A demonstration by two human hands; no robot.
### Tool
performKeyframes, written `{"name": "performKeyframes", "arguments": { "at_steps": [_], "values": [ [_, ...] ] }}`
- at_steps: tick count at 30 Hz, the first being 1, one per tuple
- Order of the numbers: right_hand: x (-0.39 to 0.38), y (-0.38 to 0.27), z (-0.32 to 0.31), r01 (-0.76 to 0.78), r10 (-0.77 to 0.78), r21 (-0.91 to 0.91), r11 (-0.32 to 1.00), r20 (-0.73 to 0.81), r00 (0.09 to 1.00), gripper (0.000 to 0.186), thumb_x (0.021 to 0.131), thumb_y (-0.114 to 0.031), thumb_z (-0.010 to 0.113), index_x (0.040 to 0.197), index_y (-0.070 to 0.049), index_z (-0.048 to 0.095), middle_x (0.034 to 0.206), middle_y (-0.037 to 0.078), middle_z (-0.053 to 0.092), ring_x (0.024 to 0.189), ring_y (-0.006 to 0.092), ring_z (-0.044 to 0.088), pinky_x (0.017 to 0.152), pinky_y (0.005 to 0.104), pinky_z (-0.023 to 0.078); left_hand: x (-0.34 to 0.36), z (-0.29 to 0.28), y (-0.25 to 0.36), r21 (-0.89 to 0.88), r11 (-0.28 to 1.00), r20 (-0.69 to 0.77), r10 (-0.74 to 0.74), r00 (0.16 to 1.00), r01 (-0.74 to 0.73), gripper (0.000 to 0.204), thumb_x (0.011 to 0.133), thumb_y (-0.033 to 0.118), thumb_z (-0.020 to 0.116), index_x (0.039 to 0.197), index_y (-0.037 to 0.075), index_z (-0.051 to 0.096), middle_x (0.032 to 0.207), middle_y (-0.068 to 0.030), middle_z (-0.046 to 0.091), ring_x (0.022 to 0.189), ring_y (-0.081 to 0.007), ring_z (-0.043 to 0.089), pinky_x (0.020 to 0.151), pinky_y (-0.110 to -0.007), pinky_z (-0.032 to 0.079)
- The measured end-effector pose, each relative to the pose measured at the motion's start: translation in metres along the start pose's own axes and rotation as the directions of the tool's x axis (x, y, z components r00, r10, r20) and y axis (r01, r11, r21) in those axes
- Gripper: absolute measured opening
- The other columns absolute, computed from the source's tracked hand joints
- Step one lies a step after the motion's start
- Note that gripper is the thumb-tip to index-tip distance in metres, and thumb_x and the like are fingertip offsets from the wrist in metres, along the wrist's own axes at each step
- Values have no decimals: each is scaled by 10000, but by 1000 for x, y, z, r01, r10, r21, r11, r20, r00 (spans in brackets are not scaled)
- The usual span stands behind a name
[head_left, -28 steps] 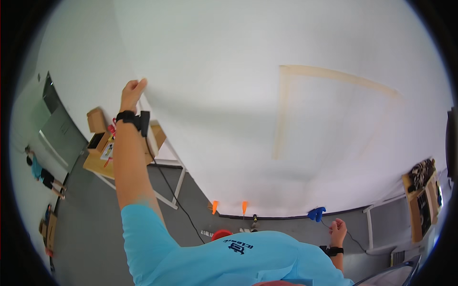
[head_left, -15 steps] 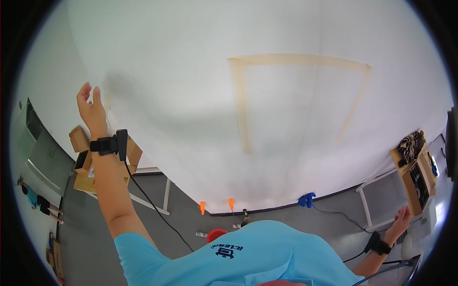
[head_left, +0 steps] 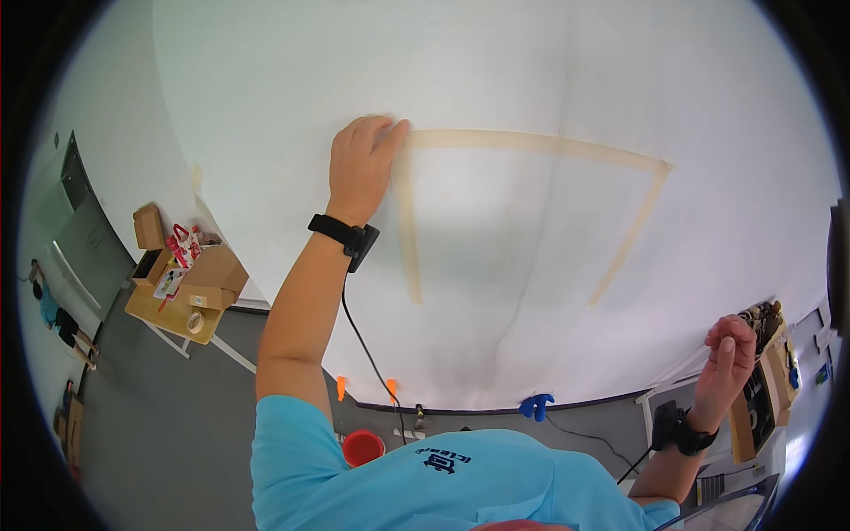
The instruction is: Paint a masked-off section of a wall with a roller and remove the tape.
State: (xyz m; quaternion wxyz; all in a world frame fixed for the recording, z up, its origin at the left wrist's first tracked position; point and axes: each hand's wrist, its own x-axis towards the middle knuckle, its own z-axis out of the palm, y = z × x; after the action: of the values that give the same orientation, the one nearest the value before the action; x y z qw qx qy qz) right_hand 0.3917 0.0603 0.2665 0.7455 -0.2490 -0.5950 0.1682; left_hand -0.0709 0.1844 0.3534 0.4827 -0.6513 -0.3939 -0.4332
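On the white wall point(head_left: 478, 212), strips of pale masking tape point(head_left: 531, 142) form a frame with a top edge and two sides. My left hand point(head_left: 361, 168) is at the frame's upper left corner, fingers bent toward the wall. A gap shows between thumb and forefinger, and the thumb tip is right beside the tape end; whether it touches the tape is hard to see. My right hand point(head_left: 730, 354) is raised at the right, fingers loosely curled in with the thumb against them, and nothing shows in it. Black straps with small cabled devices are on both wrists.
At the left stands a wooden table point(head_left: 199, 327) with cardboard boxes and a tape roll. A box-laden table point(head_left: 753, 416) is at the right. Below lie a red bucket point(head_left: 363, 448), blue gloves point(head_left: 536, 406) and orange-handled tools point(head_left: 341, 388). Another person point(head_left: 55, 314) is far left.
My left hand has moved right along the wall to the tape's upper left corner. My right hand has risen. The view has shifted, showing more of the left table.
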Motion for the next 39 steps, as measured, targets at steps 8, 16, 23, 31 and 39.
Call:
{"name": "performKeyframes", "arguments": {
  "at_steps": [8,16,23,31,39],
  "values": [
    [23,28,20,-29,29,-2,1000,143,989,119,804,-30,539,921,-14,526,925,73,526,754,103,499,679,219,413,-11,1,-8,56,994,-59,93,994,-90,236,686,16,619,910,90,615,961,-45,557,942,-250,527,787,-332,427],
    [25,74,51,-180,184,-37,983,149,972,117,795,24,544,910,2,541,857,14,533,752,49,482,680,171,393,15,-16,-2,10,995,103,93,990,-94,149,646,-7,623,760,37,536,913,-57,527,903,-266,479,742,-349,417],
    [5,87,117,-206,201,-12,979,277,940,127,768,-15,593,888,-24,552,866,18,550,714,75,511,653,193,417,-23,-79,26,-104,986,384,160,909,-130,148,665,-49,566,765,34,496,810,-86,514,809,-286,478,712,-362,390],
    [-40,76,219,61,0,-64,996,689,725,497,629,-53,705,1084,-79,505,1048,98,512,925,244,506,760,322,434,-64,-167,67,-157,987,437,85,895,-17,223,575,-42,587,768,55,531,753,-57,494,748,-256,489,764,-434,423],
    [-135,91,292,162,3,-52,985,956,292,358,766,-132,597,1107,-104,493,1055,39,564,1021,219,496,938,442,283,-104,-224,69,-297,891,551,-135,823,345,205,651,-70,598,804,41,519,813,-92,511,752,-260,519,649,-308,448]
  ]
}}
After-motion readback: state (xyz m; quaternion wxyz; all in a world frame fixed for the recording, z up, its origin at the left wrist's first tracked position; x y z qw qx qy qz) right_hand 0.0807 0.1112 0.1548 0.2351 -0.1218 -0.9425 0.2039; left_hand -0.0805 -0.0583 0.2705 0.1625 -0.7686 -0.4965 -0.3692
